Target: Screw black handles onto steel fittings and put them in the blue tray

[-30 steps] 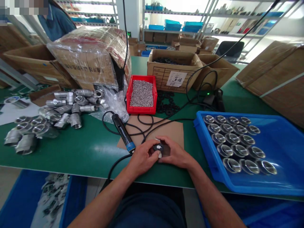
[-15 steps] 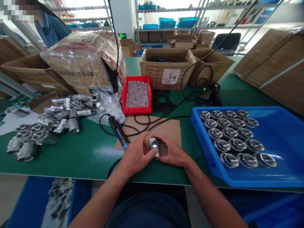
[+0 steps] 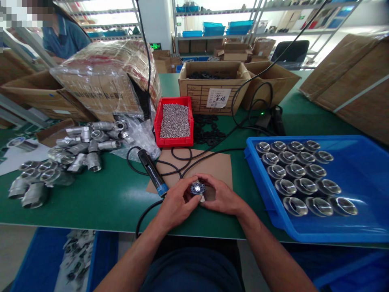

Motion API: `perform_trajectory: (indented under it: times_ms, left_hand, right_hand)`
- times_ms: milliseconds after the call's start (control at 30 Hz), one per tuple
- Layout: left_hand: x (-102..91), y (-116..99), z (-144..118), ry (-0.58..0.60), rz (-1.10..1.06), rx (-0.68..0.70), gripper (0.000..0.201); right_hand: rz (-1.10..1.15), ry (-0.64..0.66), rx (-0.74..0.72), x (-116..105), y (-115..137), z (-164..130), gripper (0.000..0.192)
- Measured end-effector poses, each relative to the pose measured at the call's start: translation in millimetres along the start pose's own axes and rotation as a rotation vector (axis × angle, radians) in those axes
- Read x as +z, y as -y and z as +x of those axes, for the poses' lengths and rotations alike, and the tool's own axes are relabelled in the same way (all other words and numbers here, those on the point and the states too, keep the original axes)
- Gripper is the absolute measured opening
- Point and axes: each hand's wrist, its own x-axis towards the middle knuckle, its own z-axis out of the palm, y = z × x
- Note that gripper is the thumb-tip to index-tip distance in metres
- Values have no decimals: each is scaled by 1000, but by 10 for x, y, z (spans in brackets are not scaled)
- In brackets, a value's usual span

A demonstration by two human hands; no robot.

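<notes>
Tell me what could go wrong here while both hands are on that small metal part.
1. The small metal part is pinched only at its edges between the left hand and right hand; it could slip and roll off the near table edge.
2. The electric screwdriver and its black cable lie right beside the left hand; a snag could drag the tool.
3. The full red bin of screws sits close behind and could be knocked.
</notes>
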Motion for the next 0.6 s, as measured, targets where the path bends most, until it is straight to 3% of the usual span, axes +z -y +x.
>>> perform_trajectory:
  times_ms: [133,367,467,533,600]
  left_hand:
    - [63,61,3,-10,-43,-22,29]
    - [63,100,13,-15,-81,-58,32]
    - [88,90,6,-7,-111,-71,32]
    - [114,86,6,2,-134,-82,32]
    - [114,82,11,-3,-138,-106,35]
  right_hand:
    - [-20,15,20,-2,-1,-1,80]
    - [-40,114,18,-181,96,92,90]
    - [-207,-37,-64,-274,243,473,66]
    - [-357,-164,-109,-286,352,864,45]
    - [-571,-203,-83,-252,453,1293,33]
